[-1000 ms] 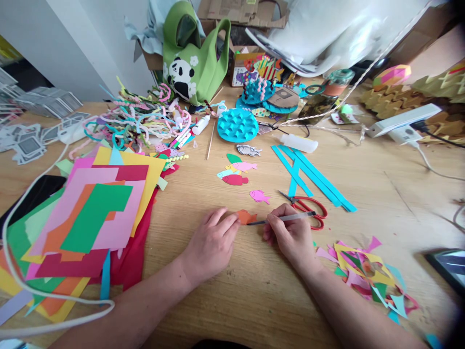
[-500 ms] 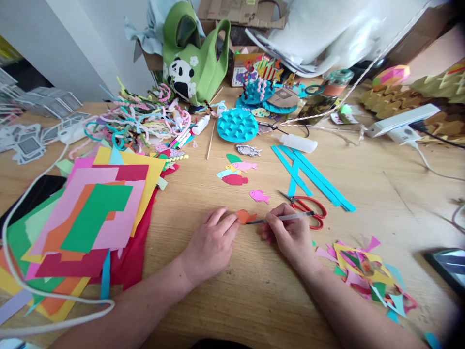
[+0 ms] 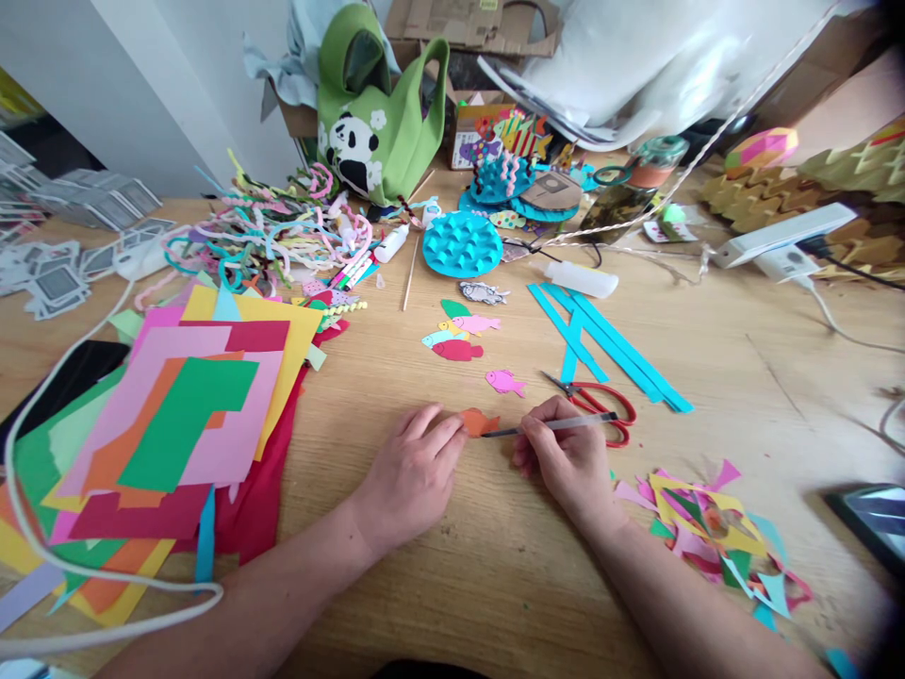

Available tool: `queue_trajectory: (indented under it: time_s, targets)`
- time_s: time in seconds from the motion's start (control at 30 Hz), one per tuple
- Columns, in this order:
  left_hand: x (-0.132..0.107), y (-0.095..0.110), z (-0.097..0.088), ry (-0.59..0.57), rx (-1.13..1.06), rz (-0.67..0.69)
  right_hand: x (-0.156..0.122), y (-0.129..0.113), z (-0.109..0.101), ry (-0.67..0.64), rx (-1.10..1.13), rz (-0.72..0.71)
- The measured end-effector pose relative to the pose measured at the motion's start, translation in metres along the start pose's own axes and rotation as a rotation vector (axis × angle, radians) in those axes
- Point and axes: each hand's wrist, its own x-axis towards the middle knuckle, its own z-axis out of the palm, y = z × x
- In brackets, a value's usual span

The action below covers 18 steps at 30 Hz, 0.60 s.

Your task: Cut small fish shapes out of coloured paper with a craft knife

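- Left hand (image 3: 414,476) fingers lie flat, released, pressing the orange paper fish (image 3: 479,422); its near edge hides beneath them.
- Right hand (image 3: 566,457) fingers grasp the pen (image 3: 558,424); its tip meets the fish, marks unreadable.

On the surface (image 3: 438,604) I count one orange paper fish (image 3: 480,422), one pink fish (image 3: 504,382), one pen (image 3: 558,424), one pair of red scissors (image 3: 600,407), two glue bottles (image 3: 581,278) and one panda bag (image 3: 368,123).
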Motion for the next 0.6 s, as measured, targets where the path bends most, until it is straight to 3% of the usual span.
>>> queue_trajectory:
  time_s: [0.6]
  targets:
    - [-0.0008, -0.0001, 0.0014, -0.001, 0.001, -0.005, -0.0001, 0.0034, -0.0019, -0.001, 0.027, 0.011]
